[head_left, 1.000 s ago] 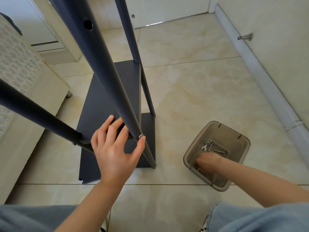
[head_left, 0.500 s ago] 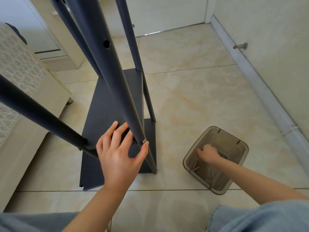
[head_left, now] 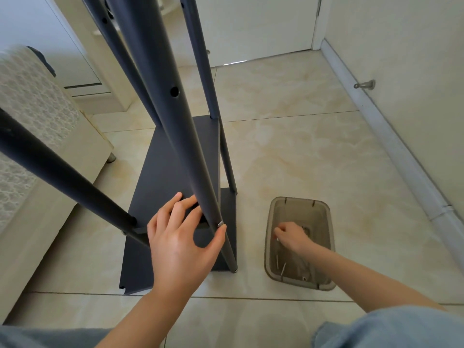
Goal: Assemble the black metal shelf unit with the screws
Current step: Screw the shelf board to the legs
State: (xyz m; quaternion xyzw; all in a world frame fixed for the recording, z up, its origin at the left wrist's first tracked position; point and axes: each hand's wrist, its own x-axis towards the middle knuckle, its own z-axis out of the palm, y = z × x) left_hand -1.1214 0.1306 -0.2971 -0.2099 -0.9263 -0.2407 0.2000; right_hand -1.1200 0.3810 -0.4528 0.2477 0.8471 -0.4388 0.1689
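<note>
The black metal shelf unit (head_left: 175,156) stands on the tiled floor, its dark poles rising toward me. My left hand (head_left: 180,244) wraps the front right pole (head_left: 180,136) at the upper panel. Its fingers lie on the panel edge behind the pole, and the thumb tip touches a silver screw (head_left: 220,224) set in the pole. My right hand (head_left: 291,236) is inside a translucent brown bin (head_left: 329,247) to the right, fingers curled and pinching a small pale-tipped screw. Loose screws (head_left: 282,268) lie on the bin's bottom.
A lace-covered piece of furniture (head_left: 37,116) stands close on the left. A wall with a white baseboard (head_left: 401,151) and a metal door stop (head_left: 364,84) runs along the right. A white door (head_left: 251,33) is at the back. Bare tile lies between shelf and wall.
My right hand moved from the bin's near end toward its middle and closed its fingers on a screw. My left hand stayed on the pole. My view tilted up.
</note>
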